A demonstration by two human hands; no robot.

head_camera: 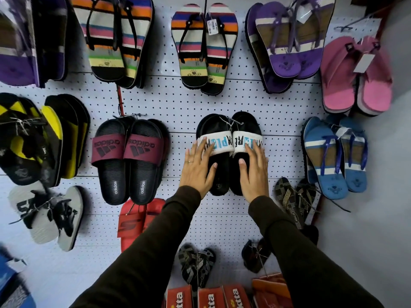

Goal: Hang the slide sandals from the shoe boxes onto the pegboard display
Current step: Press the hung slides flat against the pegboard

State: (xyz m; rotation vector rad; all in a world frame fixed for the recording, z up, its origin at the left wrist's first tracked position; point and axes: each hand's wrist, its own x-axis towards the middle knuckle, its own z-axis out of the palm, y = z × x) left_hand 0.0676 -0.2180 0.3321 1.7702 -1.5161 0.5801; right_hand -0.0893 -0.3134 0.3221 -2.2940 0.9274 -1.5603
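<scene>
Sleeved left hand (198, 167) and right hand (254, 170), fingers spread, lying flat against black slide sandals (229, 152), white lettered straps, hanging at pegboard (178, 107) centre, three o'clock of maroon pair (130, 161).

Bare pegboard (184, 103) lies open above the black slides with white straps (229, 152), and a narrow strip runs between them and the maroon slides (131, 161) to their left. To their right, the way toward the board's right edge is closed by the blue flip-flops (333, 156) and the dark patterned sandals (293, 198). Beneath them, open board reaches down to the striped sandals (196, 265), flanked by the red slides (138, 221) and, along the bottom edge, the red shoe boxes (211, 296).
</scene>
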